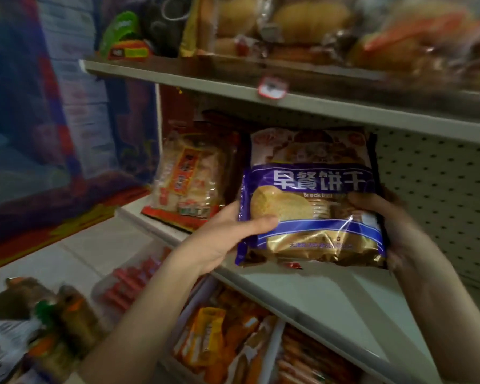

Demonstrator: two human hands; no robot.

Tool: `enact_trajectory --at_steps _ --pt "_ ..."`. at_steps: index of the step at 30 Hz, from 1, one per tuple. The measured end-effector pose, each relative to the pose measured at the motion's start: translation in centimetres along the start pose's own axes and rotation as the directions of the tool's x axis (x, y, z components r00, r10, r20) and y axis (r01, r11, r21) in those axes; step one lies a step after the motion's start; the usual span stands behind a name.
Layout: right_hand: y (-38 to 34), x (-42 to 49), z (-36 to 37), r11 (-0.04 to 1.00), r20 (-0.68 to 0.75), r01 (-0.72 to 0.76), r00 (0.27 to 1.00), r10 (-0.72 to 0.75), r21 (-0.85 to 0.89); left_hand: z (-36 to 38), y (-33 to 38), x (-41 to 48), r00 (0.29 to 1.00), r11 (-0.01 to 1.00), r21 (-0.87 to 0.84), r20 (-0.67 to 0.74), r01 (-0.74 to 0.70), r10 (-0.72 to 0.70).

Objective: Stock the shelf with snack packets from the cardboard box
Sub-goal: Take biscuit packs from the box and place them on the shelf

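Observation:
A purple and gold biscuit packet stands upright over the middle shelf, held from both sides. My left hand grips its lower left edge with the thumb across the front. My right hand grips its lower right edge. Another packet of the same kind seems to stand just behind it. The cardboard box with more packets shows at the bottom left, blurred.
A clear packet of rice crackers stands left of the biscuit packet on the same shelf. The shelf above carries bagged bread. Orange snack packs fill the shelf below. A pegboard back panel lies to the right.

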State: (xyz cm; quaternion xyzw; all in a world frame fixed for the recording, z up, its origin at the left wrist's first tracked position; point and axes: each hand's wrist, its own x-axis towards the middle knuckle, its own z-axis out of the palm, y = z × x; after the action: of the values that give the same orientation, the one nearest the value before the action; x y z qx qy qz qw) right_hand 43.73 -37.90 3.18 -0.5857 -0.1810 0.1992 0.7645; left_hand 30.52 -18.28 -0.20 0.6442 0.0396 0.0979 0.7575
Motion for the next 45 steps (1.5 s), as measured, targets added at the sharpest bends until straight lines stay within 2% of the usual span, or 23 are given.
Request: enact_trajectory --at_steps 3,7,10,15,21,24,29,32,36,39,41,43,44,45 --pt "-0.2 -0.5 -4.0 0.995 -0.073 0.095 0.993 -0.093 0.029 3.2 -0.2 2.4 0.997 0.996 0.091 0.072 -0.016 0.009" --pt "0.3 -1.2 -10.0 0.977 -0.176 0.212 0.961 -0.212 -0.019 8.0 -1.5 6.2 0.976 0.979 0.204 0.217 -0.031 -0.014" --pt "1.2 -0.8 -13.2 0.959 -0.267 0.282 0.923 -0.279 -0.027 10.2 -2.5 9.0 0.975 0.946 0.324 0.214 -0.007 -0.066" --pt "3.1 0.4 -15.6 0.942 -0.341 0.336 0.883 -0.323 -0.022 12.5 -3.9 12.1 0.979 0.917 0.395 0.163 0.048 -0.122" --pt "5.1 1.4 -16.3 0.937 -0.315 0.332 0.882 -0.350 -0.112 13.6 -5.5 13.7 0.997 0.956 0.287 0.036 0.061 -0.075" --pt "5.5 1.5 -16.4 0.937 -0.339 0.311 0.875 -0.347 -0.155 13.8 -6.3 13.9 0.997 0.973 0.222 0.025 0.063 -0.070" --pt "4.7 1.6 -16.8 0.947 -0.320 0.308 0.891 -0.322 -0.096 13.7 -6.8 14.8 0.996 0.985 0.156 0.025 0.078 -0.083" --pt "3.7 2.2 -17.0 0.962 -0.401 0.272 0.877 -0.264 -0.040 13.6 -6.8 15.3 0.997 0.992 0.110 0.026 0.065 -0.068" --pt "3.6 3.2 -17.7 0.955 -0.508 0.151 0.819 -0.265 -0.255 13.3 -6.9 15.8 0.998 0.993 0.104 0.023 0.057 -0.060" --pt "3.6 3.5 -17.3 0.953 -0.546 0.138 0.793 -0.269 -0.269 13.1 -7.2 16.2 0.999 0.992 0.114 0.011 0.050 -0.051" --pt "3.6 3.3 -16.8 0.950 -0.548 0.156 0.787 -0.285 -0.269 13.2 -7.4 16.3 0.999 0.987 0.155 0.003 0.031 -0.032" --pt "3.7 3.0 -16.5 0.932 -0.542 0.184 0.771 -0.334 -0.312 13.8 -7.3 16.2 0.999 0.957 0.291 -0.046 -0.004 0.018" --pt "3.7 2.7 -16.2 0.905 -0.547 0.198 0.741 -0.390 -0.376 14.1 -7.2 15.9 0.994 0.919 0.394 -0.085 -0.028 0.066" --pt "3.6 2.2 -15.8 0.842 -0.548 0.197 0.682 -0.485 -0.502 14.5 -7.0 15.4 0.984 0.864 0.502 -0.123 -0.049 0.128"
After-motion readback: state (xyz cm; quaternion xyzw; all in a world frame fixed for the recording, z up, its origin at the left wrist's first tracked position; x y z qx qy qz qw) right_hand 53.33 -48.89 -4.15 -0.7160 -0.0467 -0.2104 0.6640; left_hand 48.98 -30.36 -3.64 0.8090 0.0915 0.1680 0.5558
